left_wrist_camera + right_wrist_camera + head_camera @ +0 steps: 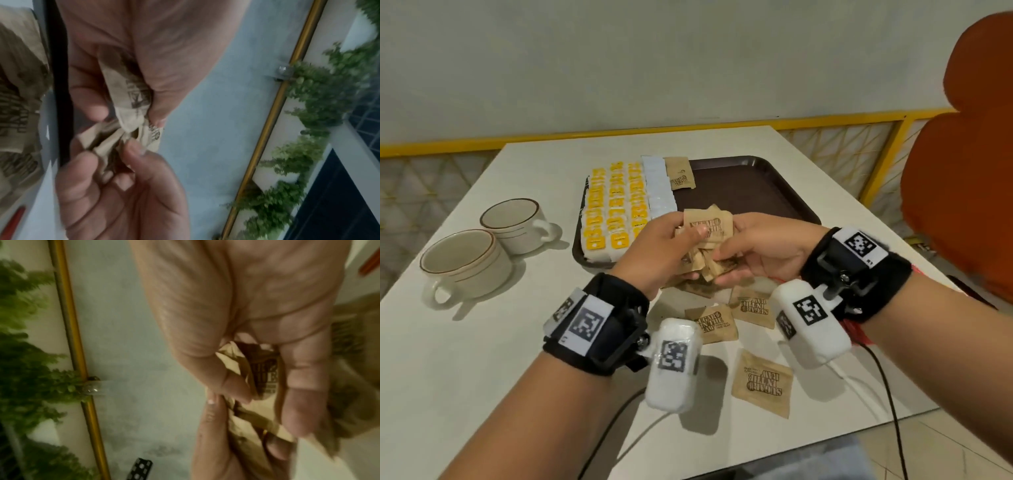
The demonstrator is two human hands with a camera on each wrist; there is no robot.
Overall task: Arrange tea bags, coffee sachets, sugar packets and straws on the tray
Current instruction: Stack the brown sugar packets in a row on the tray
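Both hands hold brown sugar packets (pixel 707 228) above the tray's (pixel 756 192) near edge: left hand (pixel 657 251) pinches the top packet, right hand (pixel 760 253) cups the bunch, likely squaring them before placing. Loose packets (pixel 763 383) lie on the counter (pixel 482 342).

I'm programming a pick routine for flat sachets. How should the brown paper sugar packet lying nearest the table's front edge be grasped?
The brown paper sugar packet lies flat and alone on the white table, so probably come from above and pinch a free edge or corner, best the near one toward the table edge. It is thin, leaving no side to grip; sliding it slightly over the table's edge may help.
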